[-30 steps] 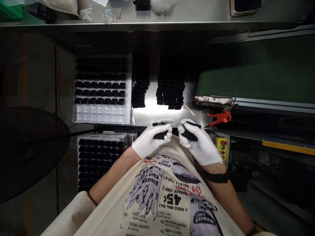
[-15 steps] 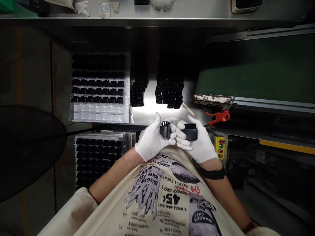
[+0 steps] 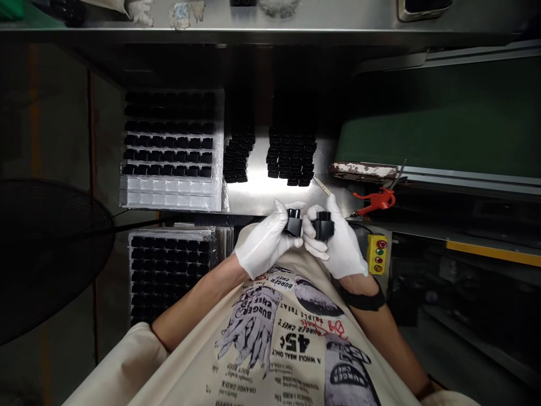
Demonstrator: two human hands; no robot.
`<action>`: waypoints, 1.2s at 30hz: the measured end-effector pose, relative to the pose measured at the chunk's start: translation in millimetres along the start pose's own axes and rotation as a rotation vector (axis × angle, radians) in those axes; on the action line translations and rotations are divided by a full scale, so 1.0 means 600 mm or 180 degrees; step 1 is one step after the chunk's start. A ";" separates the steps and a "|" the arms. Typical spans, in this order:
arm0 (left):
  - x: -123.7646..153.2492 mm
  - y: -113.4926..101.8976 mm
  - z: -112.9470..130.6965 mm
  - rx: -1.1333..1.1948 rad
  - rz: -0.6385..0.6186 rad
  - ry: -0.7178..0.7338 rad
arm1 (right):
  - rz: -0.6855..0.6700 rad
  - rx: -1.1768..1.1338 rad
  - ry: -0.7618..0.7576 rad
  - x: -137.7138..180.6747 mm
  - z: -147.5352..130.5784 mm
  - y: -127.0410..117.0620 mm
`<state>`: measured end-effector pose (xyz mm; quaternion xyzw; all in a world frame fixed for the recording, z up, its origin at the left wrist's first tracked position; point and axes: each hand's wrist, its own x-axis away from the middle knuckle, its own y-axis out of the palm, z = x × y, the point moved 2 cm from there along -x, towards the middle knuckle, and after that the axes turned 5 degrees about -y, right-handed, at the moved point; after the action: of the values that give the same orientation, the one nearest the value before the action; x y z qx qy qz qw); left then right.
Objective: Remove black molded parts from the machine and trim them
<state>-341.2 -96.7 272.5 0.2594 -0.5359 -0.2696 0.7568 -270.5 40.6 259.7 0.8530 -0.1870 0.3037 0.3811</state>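
Wearing a cream shirt with black and red print (image 3: 253,389), the person holds one piece per hand. Wide black band (image 3: 361,299) circles the right wrist. Left hand in a white fabric glove (image 3: 262,241): closed around a small glossy black block (image 3: 295,227) with short rounded projections on top. Right hand in a matching white glove (image 3: 345,246): fingers curled around a second black block (image 3: 324,229), projections also upward (material looks like plastic; unconfirmed). Both blocks sit side by side, apart, before the bench edge.

Near left, low: pale tray (image 3: 169,233) packed with black pieces. Right: yellow control box with coloured buttons (image 3: 372,255), then a red air gun with a metal nozzle (image 3: 382,199). On the shiny steel bench (image 3: 257,194): pale divided tray (image 3: 169,192) with rows of black pieces, two dark clusters of stacked black parts (image 3: 291,158), thin beige strip (image 3: 322,186). Farther right, broad green belt (image 3: 448,124); farthest, steel shelf (image 3: 329,17).
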 end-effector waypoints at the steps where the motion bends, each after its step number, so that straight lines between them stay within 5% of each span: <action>1: 0.001 -0.001 -0.002 -0.0098 -0.0036 0.0057 | 0.0097 0.0122 -0.0075 0.001 0.002 -0.001; 8: 0.004 -0.008 -0.006 -0.0540 -0.0049 0.0305 | 0.0560 0.0531 -0.0389 0.006 0.006 -0.002; 17: 0.013 -0.003 0.013 -0.1032 0.0097 0.0332 | 0.0536 0.0988 -0.0971 0.016 -0.012 -0.001; 26: 0.041 0.005 0.043 -0.2643 0.0393 0.0670 | 0.0510 0.0785 -0.0926 0.025 -0.019 -0.011; 36: 0.043 0.020 0.053 -0.2162 0.0248 0.0468 | 0.0541 0.0795 -0.1009 0.030 -0.027 -0.011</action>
<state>-362.6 -109.0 307.2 -0.0092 -0.3692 -0.3841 0.8462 -259.6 55.6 276.7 0.9118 -0.2767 0.2176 0.2114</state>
